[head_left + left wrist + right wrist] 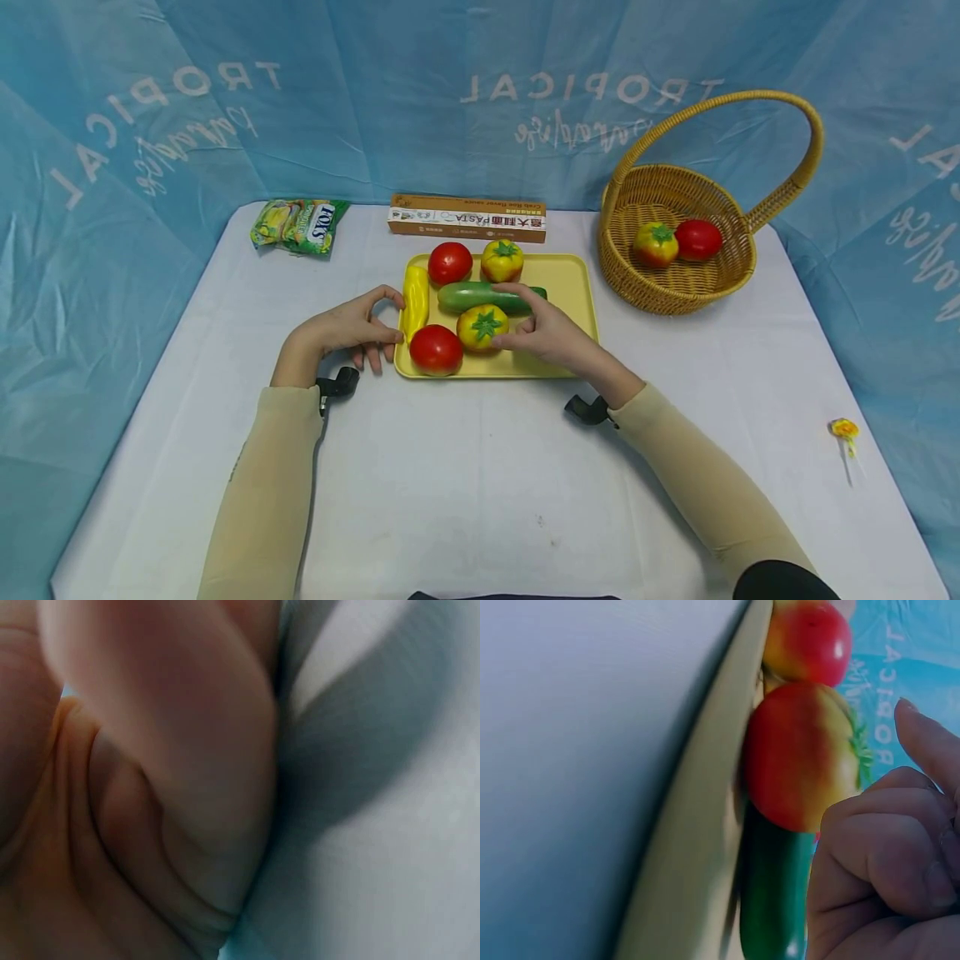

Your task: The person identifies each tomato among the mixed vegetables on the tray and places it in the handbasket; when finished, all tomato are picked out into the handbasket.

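Observation:
In the head view, a yellow tray (566, 317) holds two red tomatoes (437, 349), two yellow-red fruits with green leafy tops (482, 327), a green cucumber (468, 297) and a yellow banana-shaped piece (416, 302). My left hand (348, 327) is at the tray's left rim, thumb and index tips apart beside the yellow piece. Over the tray's right half, my right hand (551, 332) spreads thumb and index, with the thumb tip right at the front yellow-red fruit and the index tip over the cucumber. The left wrist view shows mostly palm, fingers and white cloth.
A wicker basket (678, 302) with a tall handle stands at the back right, holding a yellow-red fruit and a red tomato. Behind the tray lie a pasta box (467, 218) and a green snack bag (302, 227). A yellow lollipop (844, 429) lies far right.

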A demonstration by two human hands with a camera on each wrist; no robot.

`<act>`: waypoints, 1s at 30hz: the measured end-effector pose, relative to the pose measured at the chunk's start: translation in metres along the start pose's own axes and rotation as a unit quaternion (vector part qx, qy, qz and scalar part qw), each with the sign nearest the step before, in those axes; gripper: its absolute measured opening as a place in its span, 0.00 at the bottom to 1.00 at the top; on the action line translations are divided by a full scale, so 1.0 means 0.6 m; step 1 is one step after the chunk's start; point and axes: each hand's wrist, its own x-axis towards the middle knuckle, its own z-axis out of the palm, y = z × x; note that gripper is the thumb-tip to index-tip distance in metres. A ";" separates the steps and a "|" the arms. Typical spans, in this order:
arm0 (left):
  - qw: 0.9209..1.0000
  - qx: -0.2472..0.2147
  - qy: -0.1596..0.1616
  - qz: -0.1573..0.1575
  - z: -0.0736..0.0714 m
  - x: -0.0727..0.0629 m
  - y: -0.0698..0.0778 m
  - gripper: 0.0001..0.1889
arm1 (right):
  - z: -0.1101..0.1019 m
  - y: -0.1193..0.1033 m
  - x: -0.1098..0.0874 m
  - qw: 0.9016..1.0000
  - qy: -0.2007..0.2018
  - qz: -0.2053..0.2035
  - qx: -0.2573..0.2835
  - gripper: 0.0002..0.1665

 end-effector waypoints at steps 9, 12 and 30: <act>1.000 0.000 0.002 -0.002 -0.001 -0.001 0.001 0.32 | 0.009 0.009 0.006 1.000 -0.001 0.011 -0.012 0.50; 1.000 0.000 0.002 -0.003 0.000 -0.001 0.002 0.32 | 0.010 0.011 0.007 1.000 -0.001 0.011 -0.012 0.50; 1.000 -0.003 0.000 -0.004 0.000 0.000 -0.001 0.33 | 0.014 0.022 0.011 1.000 -0.005 0.006 -0.025 0.50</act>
